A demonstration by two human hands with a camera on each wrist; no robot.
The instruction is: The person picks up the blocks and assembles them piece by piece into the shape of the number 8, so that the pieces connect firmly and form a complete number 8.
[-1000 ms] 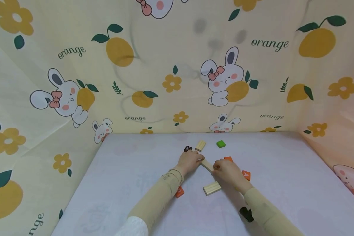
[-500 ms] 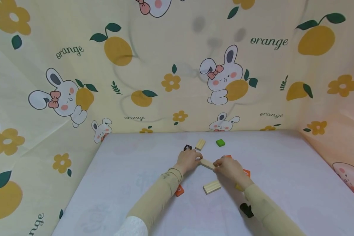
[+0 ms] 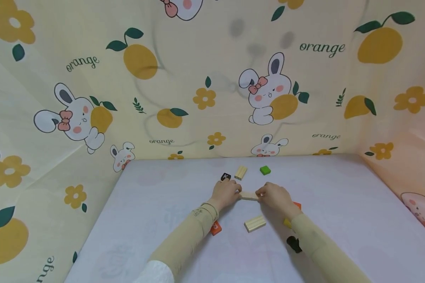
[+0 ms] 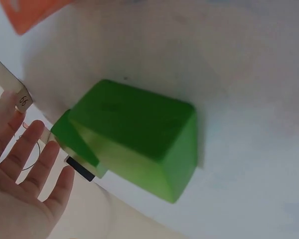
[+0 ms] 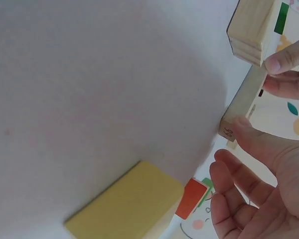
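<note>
A slim wooden block point(image 3: 249, 195) lies between my hands on the white table. My left hand point(image 3: 226, 192) pinches its left end and my right hand point(image 3: 276, 197) pinches the right. Seen from the right wrist, the right thumb point(image 5: 246, 132) presses near the block's number-marked end, while the left hand point(image 5: 289, 69) holds the far end. In the left wrist view, the other fingers of the left hand point(image 4: 25, 184) are spread loosely. A second wooden block point(image 3: 255, 223) sits nearer, below the gap between the hands.
Beyond the hands are a black K block point(image 3: 226, 176), a wooden block point(image 3: 241, 172) and a green block point(image 3: 265, 170). Orange point(image 3: 216, 228) and yellow point(image 3: 287, 222) blocks and a black object point(image 3: 294, 244) lie beside the forearms. Another green block point(image 4: 139, 129) fills the left wrist view.
The held wooden block has turned from slanting to nearly level across the head view. My right hand has moved slightly away from me with its end; the left hand has barely shifted.
</note>
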